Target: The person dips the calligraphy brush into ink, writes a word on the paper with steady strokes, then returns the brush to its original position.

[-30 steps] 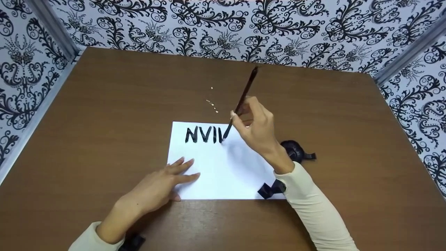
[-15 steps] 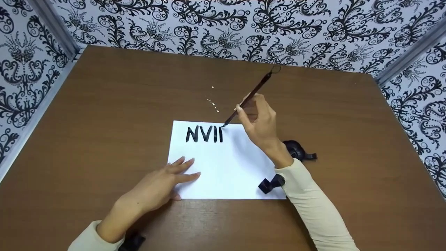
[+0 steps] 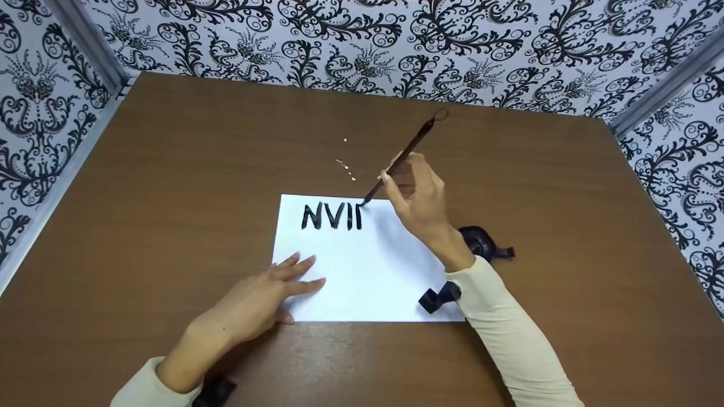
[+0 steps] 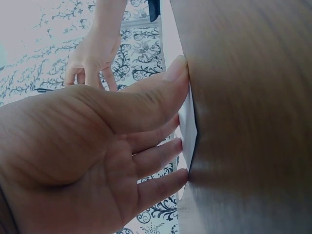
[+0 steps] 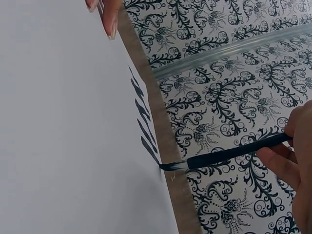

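A white sheet of paper (image 3: 367, 265) lies on the brown table, with black painted strokes (image 3: 331, 216) reading like "NVII" along its top. My right hand (image 3: 421, 198) pinches a dark paintbrush (image 3: 404, 152) with a small loop at its upper end. In the right wrist view the black-wetted bristles (image 5: 170, 166) touch the paper at the top of the last stroke. My left hand (image 3: 254, 305) rests on the sheet's left edge, fingers spread. Its thumb (image 4: 175, 73) lies at the near edge of the paper in the left wrist view.
Behind my right wrist sits a round black object (image 3: 478, 243) with a short spout-like end, partly hidden. Small light specks (image 3: 345, 168) dot the table (image 3: 198, 169) beyond the paper. Patterned walls (image 3: 362, 51) stand behind the table.
The brush tip has moved up from the foot of the last upright stroke to its top, leaving that stroke fully visible. In the last half second it barely shifts. The left hand stays put.
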Demonstrator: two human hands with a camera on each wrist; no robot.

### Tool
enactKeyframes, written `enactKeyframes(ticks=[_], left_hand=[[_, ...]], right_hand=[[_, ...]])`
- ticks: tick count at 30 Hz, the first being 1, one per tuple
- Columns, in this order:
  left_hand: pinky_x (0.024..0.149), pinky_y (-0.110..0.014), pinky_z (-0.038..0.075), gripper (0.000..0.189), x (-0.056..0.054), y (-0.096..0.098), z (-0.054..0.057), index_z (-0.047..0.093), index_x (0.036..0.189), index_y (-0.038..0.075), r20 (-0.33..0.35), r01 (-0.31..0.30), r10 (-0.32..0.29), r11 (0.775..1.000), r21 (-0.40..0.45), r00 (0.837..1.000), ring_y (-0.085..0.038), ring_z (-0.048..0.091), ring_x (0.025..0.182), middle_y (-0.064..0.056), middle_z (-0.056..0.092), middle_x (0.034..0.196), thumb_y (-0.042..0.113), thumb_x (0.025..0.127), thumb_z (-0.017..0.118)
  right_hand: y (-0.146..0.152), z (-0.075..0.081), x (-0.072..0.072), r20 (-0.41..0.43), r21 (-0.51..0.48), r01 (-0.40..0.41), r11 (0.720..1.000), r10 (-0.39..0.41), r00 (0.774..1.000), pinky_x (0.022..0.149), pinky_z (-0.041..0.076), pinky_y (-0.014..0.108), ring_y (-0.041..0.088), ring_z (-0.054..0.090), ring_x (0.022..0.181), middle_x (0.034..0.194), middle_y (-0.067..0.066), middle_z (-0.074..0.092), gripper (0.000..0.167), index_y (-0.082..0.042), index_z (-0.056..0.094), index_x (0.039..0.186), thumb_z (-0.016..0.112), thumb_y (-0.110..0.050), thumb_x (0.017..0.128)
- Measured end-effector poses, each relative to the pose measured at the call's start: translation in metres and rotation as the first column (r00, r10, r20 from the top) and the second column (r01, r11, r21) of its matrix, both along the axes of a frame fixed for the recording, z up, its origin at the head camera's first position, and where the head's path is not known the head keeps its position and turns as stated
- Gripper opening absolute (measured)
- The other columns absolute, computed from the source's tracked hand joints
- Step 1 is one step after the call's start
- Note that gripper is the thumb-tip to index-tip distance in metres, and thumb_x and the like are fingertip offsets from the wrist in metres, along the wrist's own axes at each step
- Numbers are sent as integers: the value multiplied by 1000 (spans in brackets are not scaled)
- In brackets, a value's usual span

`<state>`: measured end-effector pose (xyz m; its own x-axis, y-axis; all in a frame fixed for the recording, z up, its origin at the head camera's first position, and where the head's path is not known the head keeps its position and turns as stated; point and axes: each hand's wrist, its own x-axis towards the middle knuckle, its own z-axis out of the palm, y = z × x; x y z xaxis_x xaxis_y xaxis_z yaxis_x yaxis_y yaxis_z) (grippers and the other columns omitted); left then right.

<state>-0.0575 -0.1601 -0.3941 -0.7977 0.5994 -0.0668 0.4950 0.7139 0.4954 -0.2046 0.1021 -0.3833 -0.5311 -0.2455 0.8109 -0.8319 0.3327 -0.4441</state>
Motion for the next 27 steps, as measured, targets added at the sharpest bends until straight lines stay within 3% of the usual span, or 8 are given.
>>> enactKeyframes(ticks=[13, 27], left_hand=[[87, -55, 47, 65, 0, -1, -2, 58, 134, 14, -63, 26, -24, 999, 30, 998, -36, 34, 135, -14, 39, 148, 2, 74, 78], [88, -54, 46, 65, 0, -2, -2, 58, 134, 14, -72, 29, -27, 999, 31, 997, -36, 34, 135, -14, 39, 148, 2, 74, 78]], right_hand=[[4, 1, -3, -37, 54, 25, 998, -23, 999, 58, 54, 23, 19, 67, 78, 88, 13, 59, 19, 5, 53, 102, 64, 3, 87], [8, 7, -1, -16, 116, 33, 993, -32, 999, 61, 56, 25, 20, 67, 79, 88, 13, 59, 22, 4, 52, 106, 63, 4, 87]])
